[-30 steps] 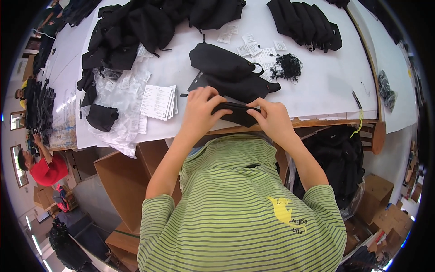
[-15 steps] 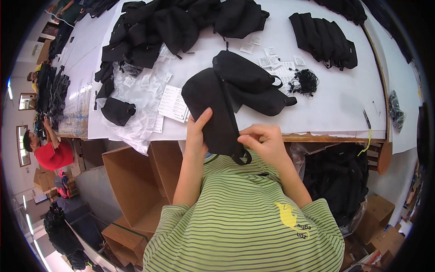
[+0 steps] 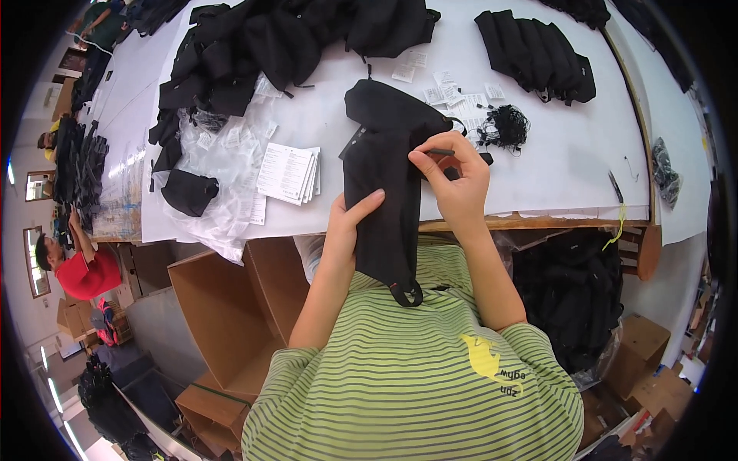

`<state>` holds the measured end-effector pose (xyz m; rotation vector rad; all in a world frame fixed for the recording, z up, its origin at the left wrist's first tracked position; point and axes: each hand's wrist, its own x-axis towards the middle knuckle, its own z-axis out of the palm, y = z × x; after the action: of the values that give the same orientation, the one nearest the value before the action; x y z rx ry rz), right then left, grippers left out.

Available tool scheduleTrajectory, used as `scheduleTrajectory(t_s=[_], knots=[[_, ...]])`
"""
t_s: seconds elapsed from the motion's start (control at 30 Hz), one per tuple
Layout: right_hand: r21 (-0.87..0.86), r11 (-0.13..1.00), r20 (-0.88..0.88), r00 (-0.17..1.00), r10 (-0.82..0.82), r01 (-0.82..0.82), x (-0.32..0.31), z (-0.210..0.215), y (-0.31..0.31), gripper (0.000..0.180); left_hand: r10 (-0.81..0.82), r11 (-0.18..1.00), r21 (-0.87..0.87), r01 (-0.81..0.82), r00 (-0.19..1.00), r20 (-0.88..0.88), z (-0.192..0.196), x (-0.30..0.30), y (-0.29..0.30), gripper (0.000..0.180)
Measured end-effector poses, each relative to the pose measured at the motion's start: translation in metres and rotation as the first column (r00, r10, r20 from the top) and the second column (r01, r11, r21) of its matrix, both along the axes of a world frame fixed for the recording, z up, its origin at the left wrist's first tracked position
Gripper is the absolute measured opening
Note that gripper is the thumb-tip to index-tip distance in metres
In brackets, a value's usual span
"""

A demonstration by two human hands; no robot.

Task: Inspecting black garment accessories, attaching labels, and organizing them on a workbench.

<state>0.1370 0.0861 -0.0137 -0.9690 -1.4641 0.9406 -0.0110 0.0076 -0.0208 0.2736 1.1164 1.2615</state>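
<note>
Seated worker at a white table (image 3: 538,161), seen from above. The left hand (image 3: 347,223) grasps a black fabric pouch (image 3: 384,200) from its left edge, thumb laid across the front, fingers wrapped behind; the pouch hangs upright over the table's near edge and down to the striped shirt, a small loop at its lower end. The right hand (image 3: 455,180) pinches a thin dark pull or cord end at the pouch's upper right corner, fingertips closed on it. Judged from the layout, work is partly through: a neat row of finished-looking black pouches (image 3: 538,54) lies at the far right, while a loose heap of black pouches (image 3: 277,42) at the far left appears still unhandled. Between them, small white paper tags (image 3: 453,88) are scattered just beside a tangle of black cords (image 3: 503,127). A fanned stack of white printed cards (image 3: 288,173) rests left of the held pouch, touching crumpled clear plastic bags (image 3: 219,165). An open brown cardboard box (image 3: 231,307) stands below the table's left side.
</note>
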Motion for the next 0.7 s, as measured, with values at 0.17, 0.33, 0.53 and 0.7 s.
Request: scheduleTrajectory(t_s=[0.17, 0.33, 0.53, 0.7], knots=[[-0.077, 0.997, -0.029, 1.0, 0.006, -0.008, 0.005, 0.0, -0.004, 0.012, -0.11, 0.994, -0.003, 0.111, 0.988, 0.11, -0.003, -0.011, 0.0, 0.034], [-0.024, 0.999, 0.086, 0.996, 0.033, -0.031, -0.004, 0.015, 0.001, 0.014, -0.159, 0.987, -0.004, 0.163, 0.97, 0.184, -0.009, -0.007, -0.006, 0.038], [-0.048, 0.989, 0.119, 0.983, 0.141, -0.136, -0.01, 0.02, -0.021, 0.016, -0.024, 1.0, 0.002, 0.024, 0.997, 0.068, -0.005, -0.01, 0.0, 0.041], [-0.227, 0.909, -0.002, 0.934, 0.358, -0.349, -0.014, 0.017, -0.054, 0.016, 0.105, 0.994, 0.007, -0.112, 0.945, 0.309, -0.019, -0.032, 0.008, 0.023]])
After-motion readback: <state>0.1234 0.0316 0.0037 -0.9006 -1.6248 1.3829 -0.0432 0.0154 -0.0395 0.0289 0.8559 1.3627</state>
